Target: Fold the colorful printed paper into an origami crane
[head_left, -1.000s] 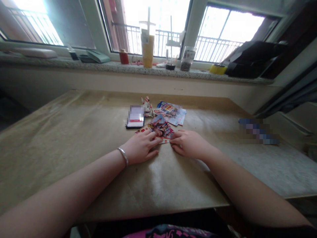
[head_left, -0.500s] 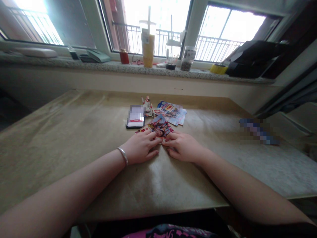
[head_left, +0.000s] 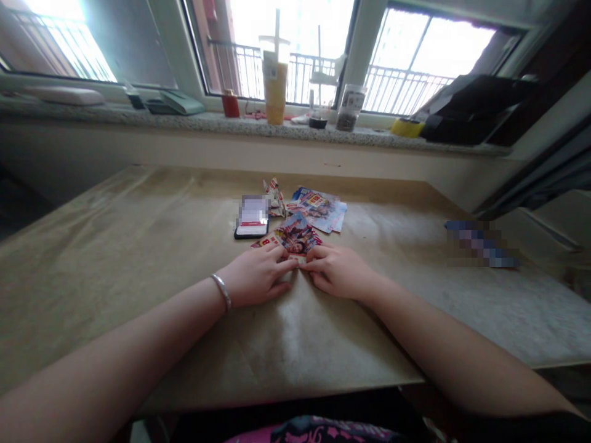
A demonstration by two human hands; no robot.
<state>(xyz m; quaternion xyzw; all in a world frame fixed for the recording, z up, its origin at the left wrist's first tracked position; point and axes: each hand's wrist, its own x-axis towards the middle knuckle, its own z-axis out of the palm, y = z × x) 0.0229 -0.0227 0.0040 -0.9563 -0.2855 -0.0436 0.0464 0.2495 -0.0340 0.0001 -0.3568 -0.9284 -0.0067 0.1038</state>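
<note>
A folded, colourfully printed paper (head_left: 298, 237) with a photo of people and red lettering lies on the table under my fingertips. My left hand (head_left: 258, 271), with a silver bangle at the wrist, rests flat on its left and near edge. From the other side, my right hand (head_left: 339, 271) presses on the near right part with an outstretched index finger. Both thumbs sit apart from the index fingers, on the table side. The index fingertips nearly meet at the paper's near edge. Part of the paper is hidden beneath the hands.
Just beyond lie a phone (head_left: 252, 218), a crumpled printed paper piece (head_left: 276, 198) and a stack of printed sheets (head_left: 318, 209). A blurred blue item (head_left: 482, 245) is at the table's right (head_left: 406, 307). Cups, including a tall yellow drink (head_left: 276, 86), line the windowsill (head_left: 184, 126).
My left hand has slid slightly to the left and its index finger lies straighter along the paper's near edge. My right hand has barely moved.
</note>
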